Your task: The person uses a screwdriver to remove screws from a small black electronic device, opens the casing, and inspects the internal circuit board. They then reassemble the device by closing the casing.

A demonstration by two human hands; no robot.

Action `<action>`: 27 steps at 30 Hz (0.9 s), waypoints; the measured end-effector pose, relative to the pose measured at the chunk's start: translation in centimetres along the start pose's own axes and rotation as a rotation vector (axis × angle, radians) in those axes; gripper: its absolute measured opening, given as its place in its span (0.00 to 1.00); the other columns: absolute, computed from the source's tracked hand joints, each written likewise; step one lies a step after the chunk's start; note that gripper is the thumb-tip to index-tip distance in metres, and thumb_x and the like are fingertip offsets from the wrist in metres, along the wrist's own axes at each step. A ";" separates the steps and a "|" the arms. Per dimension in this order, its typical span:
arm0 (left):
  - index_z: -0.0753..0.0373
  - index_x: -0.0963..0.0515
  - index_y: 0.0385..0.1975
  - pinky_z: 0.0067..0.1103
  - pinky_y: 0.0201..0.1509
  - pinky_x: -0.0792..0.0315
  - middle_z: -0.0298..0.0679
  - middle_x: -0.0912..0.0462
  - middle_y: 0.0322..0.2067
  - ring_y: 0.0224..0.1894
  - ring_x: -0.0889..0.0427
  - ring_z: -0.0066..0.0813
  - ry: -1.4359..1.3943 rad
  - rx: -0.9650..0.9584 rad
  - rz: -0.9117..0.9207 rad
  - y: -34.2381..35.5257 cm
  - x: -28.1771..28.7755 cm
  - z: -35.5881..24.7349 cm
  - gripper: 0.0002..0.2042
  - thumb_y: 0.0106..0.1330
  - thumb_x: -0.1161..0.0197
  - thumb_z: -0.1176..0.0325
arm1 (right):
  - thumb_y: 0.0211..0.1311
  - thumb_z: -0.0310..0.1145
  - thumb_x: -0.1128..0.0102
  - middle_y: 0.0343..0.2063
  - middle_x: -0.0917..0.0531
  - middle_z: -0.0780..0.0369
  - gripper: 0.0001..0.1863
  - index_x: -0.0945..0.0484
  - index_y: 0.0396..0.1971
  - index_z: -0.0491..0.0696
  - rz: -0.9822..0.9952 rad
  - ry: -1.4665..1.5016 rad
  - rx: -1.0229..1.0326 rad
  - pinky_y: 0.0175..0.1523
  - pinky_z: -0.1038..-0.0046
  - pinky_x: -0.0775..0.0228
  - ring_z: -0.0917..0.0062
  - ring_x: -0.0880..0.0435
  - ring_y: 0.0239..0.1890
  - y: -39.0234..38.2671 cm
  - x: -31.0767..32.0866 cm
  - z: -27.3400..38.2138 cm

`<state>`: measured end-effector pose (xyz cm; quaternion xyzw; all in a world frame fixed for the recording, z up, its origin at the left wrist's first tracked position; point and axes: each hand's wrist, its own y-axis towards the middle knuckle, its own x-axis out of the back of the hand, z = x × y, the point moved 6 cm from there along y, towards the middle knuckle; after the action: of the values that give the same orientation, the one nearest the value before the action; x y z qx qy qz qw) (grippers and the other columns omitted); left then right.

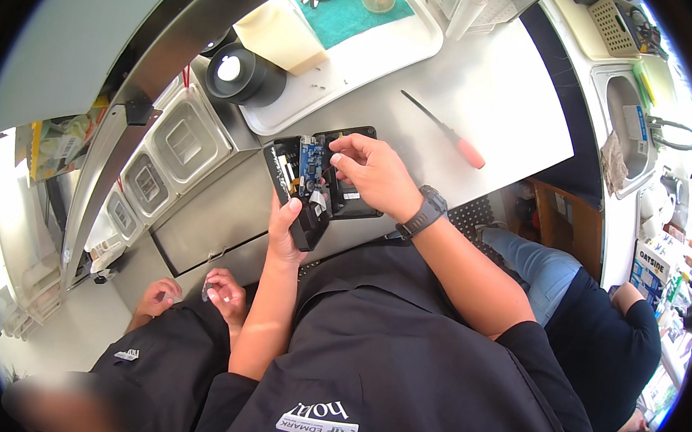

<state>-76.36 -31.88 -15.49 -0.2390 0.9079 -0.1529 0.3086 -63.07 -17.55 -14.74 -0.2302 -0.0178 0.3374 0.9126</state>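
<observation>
An opened black electronic device [311,231] is held up over the metal counter's front edge, its two casing halves side by side. A blue circuit board [311,164] shows inside, with small connectors and wires. My left hand [284,232] grips the lower left of the casing, thumb along its side. My right hand [374,174] reaches over the right half, thumb and forefinger bent close together beside the board. Whatever the fingertips pinch is too small to make out. A screwdriver [467,151] with a red handle lies on the counter to the right.
A white tray [410,44] at the back carries a teal cloth [351,25], cups and several tiny screws [317,86]. A black canister [247,77] stands by it. Lidded metal containers [181,144] line the left. A co-worker's hands [226,294] are at lower left; another person [594,338] is at right.
</observation>
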 end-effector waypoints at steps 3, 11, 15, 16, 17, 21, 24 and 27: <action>0.68 0.32 0.70 0.33 0.59 0.15 0.49 0.18 0.55 0.56 0.14 0.40 -0.011 -0.008 0.002 0.0 0.1 0.0 0.39 0.64 0.28 0.51 | 0.73 0.38 0.34 0.39 0.09 0.55 0.22 0.19 0.56 0.36 0.057 0.003 0.028 0.50 0.68 0.18 0.72 0.09 0.42 -0.7 -0.8 1.2; 0.55 0.62 0.85 0.34 0.66 0.22 0.47 0.34 0.70 0.68 0.24 0.40 0.263 -0.193 -0.080 0.2 -2.5 0.0 0.64 0.55 0.16 0.61 | 0.54 0.64 0.19 0.70 0.31 0.38 0.71 0.54 0.82 0.38 0.191 0.059 0.054 0.74 0.58 0.32 0.48 0.26 0.71 -3.0 -3.0 2.5; 0.62 0.61 0.84 0.39 0.74 0.31 0.51 0.36 0.70 0.71 0.29 0.48 0.688 -0.297 -0.168 -0.3 -4.5 0.1 0.67 0.50 0.13 0.58 | 0.63 0.45 0.23 0.63 0.21 0.50 0.48 0.38 0.75 0.39 0.091 0.112 0.093 0.70 0.65 0.28 0.66 0.19 0.65 -3.0 -2.9 1.6; 0.64 0.60 0.83 0.40 0.75 0.33 0.53 0.37 0.70 0.72 0.31 0.50 0.781 -0.301 -0.192 -0.6 -4.9 0.0 0.68 0.50 0.13 0.58 | 0.66 0.40 0.26 0.61 0.18 0.53 0.40 0.33 0.72 0.40 0.069 0.222 0.052 0.68 0.67 0.27 0.71 0.18 0.62 -2.9 -2.6 0.9; 0.62 0.61 0.84 0.39 0.76 0.35 0.50 0.35 0.71 0.73 0.32 0.46 0.927 -0.337 -0.202 -0.8 -5.5 -0.2 0.69 0.49 0.12 0.57 | 0.70 0.33 0.31 0.56 0.16 0.58 0.30 0.28 0.68 0.41 0.069 0.287 0.042 0.65 0.69 0.25 0.76 0.18 0.57 -2.8 -2.3 0.3; 0.62 0.60 0.84 0.44 0.75 0.35 0.53 0.38 0.70 0.73 0.37 0.52 1.211 -0.453 -0.146 -1.4 -7.9 -0.8 0.66 0.51 0.14 0.60 | 0.71 0.26 0.39 0.54 0.16 0.61 0.22 0.24 0.64 0.43 0.135 0.590 -0.121 0.63 0.68 0.23 0.76 0.17 0.55 -2.6 -0.5 -2.7; 0.62 0.59 0.84 0.43 0.73 0.32 0.54 0.40 0.71 0.72 0.35 0.51 1.030 -0.404 -0.110 -1.8 -7.7 -1.1 0.65 0.52 0.16 0.60 | 0.70 0.25 0.42 0.56 0.16 0.59 0.23 0.24 0.64 0.42 0.151 0.717 -0.195 0.63 0.65 0.22 0.72 0.16 0.55 -2.3 1.5 -4.0; 0.62 0.55 0.83 0.35 0.65 0.25 0.56 0.39 0.73 0.61 0.22 0.40 0.534 -0.193 -0.236 -1.3 -5.0 -0.9 0.48 0.70 0.30 0.61 | 0.68 0.27 0.43 0.60 0.17 0.54 0.26 0.26 0.65 0.41 0.239 0.798 -0.249 0.66 0.61 0.22 0.65 0.15 0.60 -2.3 2.9 -4.4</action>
<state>-72.98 -30.23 -11.81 -0.3224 0.9332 -0.1580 0.0150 -58.59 -19.07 -18.01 -0.4515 0.3227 0.3205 0.7676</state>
